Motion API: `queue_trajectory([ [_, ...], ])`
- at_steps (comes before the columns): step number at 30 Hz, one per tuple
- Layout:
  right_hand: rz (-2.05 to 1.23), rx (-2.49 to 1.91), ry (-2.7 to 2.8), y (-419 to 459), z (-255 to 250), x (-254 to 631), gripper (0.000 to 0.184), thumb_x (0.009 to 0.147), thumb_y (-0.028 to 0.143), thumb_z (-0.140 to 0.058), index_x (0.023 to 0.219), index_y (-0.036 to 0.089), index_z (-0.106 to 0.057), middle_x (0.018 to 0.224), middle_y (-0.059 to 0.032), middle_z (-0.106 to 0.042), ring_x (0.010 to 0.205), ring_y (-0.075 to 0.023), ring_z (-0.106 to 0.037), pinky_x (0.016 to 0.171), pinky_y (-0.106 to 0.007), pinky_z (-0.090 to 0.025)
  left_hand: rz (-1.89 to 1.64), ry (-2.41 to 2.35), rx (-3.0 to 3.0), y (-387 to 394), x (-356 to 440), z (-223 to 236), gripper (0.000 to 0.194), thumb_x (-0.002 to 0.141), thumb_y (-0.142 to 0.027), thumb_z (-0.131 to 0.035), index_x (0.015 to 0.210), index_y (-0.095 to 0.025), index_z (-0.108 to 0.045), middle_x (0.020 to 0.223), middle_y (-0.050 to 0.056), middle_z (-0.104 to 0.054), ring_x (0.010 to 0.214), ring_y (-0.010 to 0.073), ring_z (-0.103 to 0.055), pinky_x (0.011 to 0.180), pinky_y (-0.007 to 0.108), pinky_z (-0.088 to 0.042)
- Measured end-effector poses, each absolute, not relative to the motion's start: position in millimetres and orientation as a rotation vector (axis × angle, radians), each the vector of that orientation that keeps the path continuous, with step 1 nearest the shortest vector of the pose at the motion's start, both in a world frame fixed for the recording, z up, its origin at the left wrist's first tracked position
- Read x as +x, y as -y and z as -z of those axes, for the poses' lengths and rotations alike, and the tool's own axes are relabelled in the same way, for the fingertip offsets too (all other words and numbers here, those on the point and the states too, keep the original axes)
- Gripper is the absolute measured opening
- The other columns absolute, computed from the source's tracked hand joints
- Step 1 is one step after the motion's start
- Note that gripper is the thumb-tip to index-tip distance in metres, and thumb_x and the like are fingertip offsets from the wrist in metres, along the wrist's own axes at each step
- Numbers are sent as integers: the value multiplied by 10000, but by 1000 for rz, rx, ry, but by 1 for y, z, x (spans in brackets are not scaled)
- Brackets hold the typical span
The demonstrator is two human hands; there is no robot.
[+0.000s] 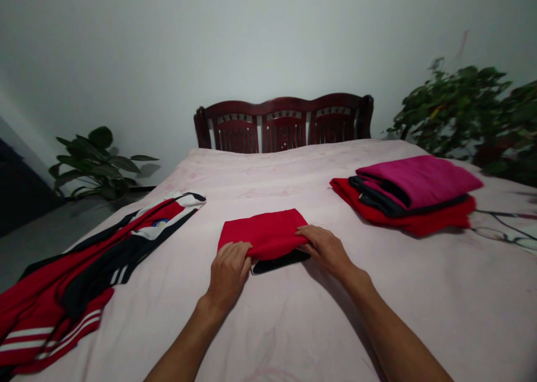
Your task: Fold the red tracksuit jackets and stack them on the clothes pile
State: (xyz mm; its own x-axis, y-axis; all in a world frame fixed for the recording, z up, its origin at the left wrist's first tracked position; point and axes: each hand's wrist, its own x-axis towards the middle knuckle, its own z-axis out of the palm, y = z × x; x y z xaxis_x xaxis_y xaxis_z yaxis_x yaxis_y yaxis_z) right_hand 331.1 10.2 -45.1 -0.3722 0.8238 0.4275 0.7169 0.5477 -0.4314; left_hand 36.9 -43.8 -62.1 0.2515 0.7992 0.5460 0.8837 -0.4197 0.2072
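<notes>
Both hands (229,269) curled on folded red garment (264,231)

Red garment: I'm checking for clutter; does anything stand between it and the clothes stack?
Nothing visible except the right hand, at the right edge of the red garment; beyond, bedsheet up to the clothes stack.

on the sheet (419,292), a garment (264,231) lies between a jacket (92,256), left, and a clothes stack (419,183), right.
</notes>
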Motion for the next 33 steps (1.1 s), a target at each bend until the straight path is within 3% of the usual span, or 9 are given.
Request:
queue_trajectory([
  [5, -55, -1156, 2206, -15, 41, 326, 254, 924, 300, -581, 1150, 258, -689, 1221, -71, -712, 1124, -257, -642, 1000, -427, -464, 887, 1475, -2321, 42, 40, 60, 294, 929, -205, -581, 1218, -205, -637, 1184, 84, -721, 1128, 281, -624, 1089, 487, -384],
  [9, 64, -1052, 2263, -16, 52, 332, 289, 901, 274, -634, 1184, 229, -672, 1245, -89, -693, 1134, -265, -631, 990, -438, -469, 868, 1487, -2289, 39, 36, 62, 260, 873, -202, -664, 1133, -203, -648, 1083, 79, -704, 1004, 276, -612, 884, 419, -468],
  [16, 239, -994, 2162, -21, 65, 328, 255, 919, 279, -629, 1158, 239, -708, 1248, -83, -692, 1147, -271, -615, 952, -431, -480, 983, 1383, -2110, 31, 35, 63, 192, 846, -88, -599, 980, -205, -670, 957, 73, -663, 911, 259, -557, 799, 372, -437],
  [22, 320, -948, 2159, -24, 84, 331, 302, 906, 135, -558, 1122, 247, -737, 1230, -57, -710, 1173, -255, -607, 995, -424, -455, 767, 1394, -2166, 37, 34, 73, 292, 816, 1, -538, 956, -215, -676, 917, 60, -652, 853, 242, -529, 761, 365, -412],
  [28, 389, -970, 2074, -24, 86, 329, 344, 916, 137, -539, 1179, 254, -727, 1268, -48, -700, 1217, -253, -578, 1010, -417, -444, 809, 1480, -2104, 33, 34, 73, 351, 770, 36, -527, 959, -218, -679, 948, 67, -654, 887, 250, -524, 791, 366, -420],
  [33, 321, -1111, 2115, -24, 90, 326, 427, 800, 57, -577, 1140, 255, -742, 1223, -58, -712, 1134, -267, -592, 985, -439, -448, 566, 1629, -2197, 36, 43, 68, 350, 804, 18, -494, 991, -220, -670, 945, 67, -651, 887, 259, -534, 781, 393, -431],
])
